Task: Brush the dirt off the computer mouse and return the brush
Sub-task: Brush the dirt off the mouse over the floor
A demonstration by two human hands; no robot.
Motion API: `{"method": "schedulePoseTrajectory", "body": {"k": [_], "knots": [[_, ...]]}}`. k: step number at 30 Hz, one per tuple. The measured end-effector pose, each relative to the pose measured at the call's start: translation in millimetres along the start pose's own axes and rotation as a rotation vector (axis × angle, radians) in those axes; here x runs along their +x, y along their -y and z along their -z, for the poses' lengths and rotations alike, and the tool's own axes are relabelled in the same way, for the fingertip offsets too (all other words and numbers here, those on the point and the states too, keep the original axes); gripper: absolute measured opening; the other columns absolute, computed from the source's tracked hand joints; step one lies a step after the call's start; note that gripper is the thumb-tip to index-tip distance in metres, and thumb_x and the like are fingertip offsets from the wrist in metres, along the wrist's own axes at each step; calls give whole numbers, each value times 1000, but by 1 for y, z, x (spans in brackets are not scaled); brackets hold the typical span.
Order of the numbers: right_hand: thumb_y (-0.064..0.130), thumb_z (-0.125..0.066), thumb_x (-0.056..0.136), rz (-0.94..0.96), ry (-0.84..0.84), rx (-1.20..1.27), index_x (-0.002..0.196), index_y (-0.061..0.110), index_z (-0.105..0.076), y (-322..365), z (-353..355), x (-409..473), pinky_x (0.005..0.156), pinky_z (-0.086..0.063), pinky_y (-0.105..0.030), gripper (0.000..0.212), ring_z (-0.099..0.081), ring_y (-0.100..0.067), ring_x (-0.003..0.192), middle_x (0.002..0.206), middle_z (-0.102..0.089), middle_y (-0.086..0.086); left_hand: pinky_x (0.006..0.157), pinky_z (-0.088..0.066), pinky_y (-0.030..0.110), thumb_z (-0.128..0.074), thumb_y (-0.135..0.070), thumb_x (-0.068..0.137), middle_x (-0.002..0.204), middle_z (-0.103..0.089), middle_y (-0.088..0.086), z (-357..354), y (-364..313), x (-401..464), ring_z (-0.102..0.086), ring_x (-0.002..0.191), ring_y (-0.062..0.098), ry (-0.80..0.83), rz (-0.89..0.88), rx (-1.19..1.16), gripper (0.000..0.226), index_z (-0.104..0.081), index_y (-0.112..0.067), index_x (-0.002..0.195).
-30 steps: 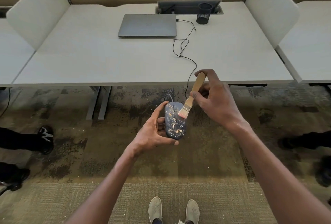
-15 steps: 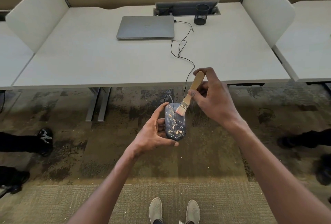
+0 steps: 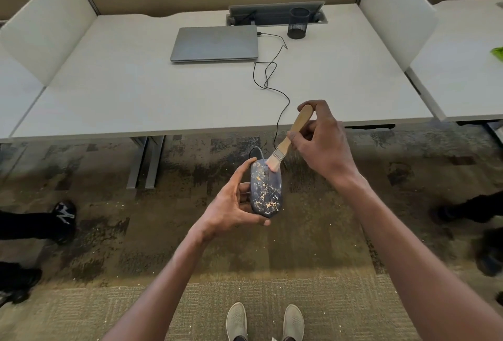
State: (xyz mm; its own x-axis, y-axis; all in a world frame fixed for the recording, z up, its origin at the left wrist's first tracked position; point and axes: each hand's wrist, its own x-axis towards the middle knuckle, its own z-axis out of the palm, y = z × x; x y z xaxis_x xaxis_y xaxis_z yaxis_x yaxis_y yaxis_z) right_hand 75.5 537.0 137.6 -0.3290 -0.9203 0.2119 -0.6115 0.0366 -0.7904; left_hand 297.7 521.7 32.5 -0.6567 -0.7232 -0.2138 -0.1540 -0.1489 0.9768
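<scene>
The left hand [image 3: 231, 204] cups a dark computer mouse [image 3: 266, 191], speckled with pale dirt, fingers curled around its left side and thumb under its near end. The right hand [image 3: 321, 142] pinches the wooden handle of a paintbrush [image 3: 288, 142], bristles touching the mouse's far right corner. Both hang over carpet [image 3: 109, 231], just in front of the desk [image 3: 136, 90] edge, with open floor all around.

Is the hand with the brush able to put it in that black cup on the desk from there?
Probably not yet. The right hand holds the brush out over the floor, and the black mesh cup stands at the desk's far edge. Nothing blocks the way.
</scene>
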Motion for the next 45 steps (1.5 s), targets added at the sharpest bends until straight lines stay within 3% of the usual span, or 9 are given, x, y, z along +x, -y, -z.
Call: {"method": "schedulePoseTrajectory", "body": {"k": [5,11,18,22,25,28,33,38,45], "knots": [[12,-70,92,-12,-98,-49,125,12,-48,-8,2,6,50,-41,0,39,-60,4,66,78,-66,0,95,-60,44,-94,9,60,125,-73,9,0,3,0,-72,117,27,9,-3,0,129,-26,-49,154],[16,-72,91,-58,-63,23,127,18,-47,-9,2,6,54,-45,-1,44,-71,-11,71,84,-73,-3,96,-60,43,-97,-2,57,127,-73,5,0,0,2,-71,118,25,-14,-13,10,126,-30,-59,147],[16,-71,92,-140,-91,-34,131,16,-46,-22,7,4,59,-50,-11,46,-73,-19,80,93,-71,-7,99,-58,53,-99,-10,53,127,-72,11,2,0,1,-71,119,27,-46,-2,14,127,-29,-57,148],[17,-72,92,-132,-88,60,127,23,-45,-18,10,2,72,-63,-33,45,-75,-17,77,89,-73,-4,101,-57,53,-99,-11,52,129,-69,11,3,-1,0,-71,119,26,-49,5,21,129,-26,-52,151],[16,-74,91,-129,5,133,123,26,-46,-14,10,-1,74,-64,-40,43,-76,-17,74,86,-75,-5,102,-56,52,-97,-3,57,131,-69,11,2,-3,1,-69,121,25,-43,2,20,129,-25,-50,152],[14,-73,91,-143,57,139,123,22,-48,-16,9,-4,75,-64,-41,41,-76,-19,73,87,-75,-5,99,-59,44,-94,7,60,126,-72,6,2,-5,1,-70,120,23,-45,-5,15,127,-26,-50,151],[16,-72,93,-106,-43,-9,117,23,-45,-24,10,-5,73,-62,-34,37,-74,-21,84,93,-70,-3,96,-60,37,-91,15,62,126,-70,7,3,-6,-3,-71,117,21,-59,-8,10,127,-24,-45,152],[2,-70,92,14,-44,104,105,25,-47,-19,9,-4,77,-64,-40,35,-75,-10,84,90,-72,7,91,-60,31,-90,16,62,125,-70,4,1,-7,-4,-72,115,18,-61,-4,8,125,-25,-45,150],[-9,-63,91,149,52,121,104,16,-52,-15,10,-16,79,-63,-29,30,-74,-2,84,87,-73,7,100,-58,46,-93,12,60,133,-66,6,1,-10,-4,-70,120,21,-94,-1,17,127,-27,-48,150]]}}
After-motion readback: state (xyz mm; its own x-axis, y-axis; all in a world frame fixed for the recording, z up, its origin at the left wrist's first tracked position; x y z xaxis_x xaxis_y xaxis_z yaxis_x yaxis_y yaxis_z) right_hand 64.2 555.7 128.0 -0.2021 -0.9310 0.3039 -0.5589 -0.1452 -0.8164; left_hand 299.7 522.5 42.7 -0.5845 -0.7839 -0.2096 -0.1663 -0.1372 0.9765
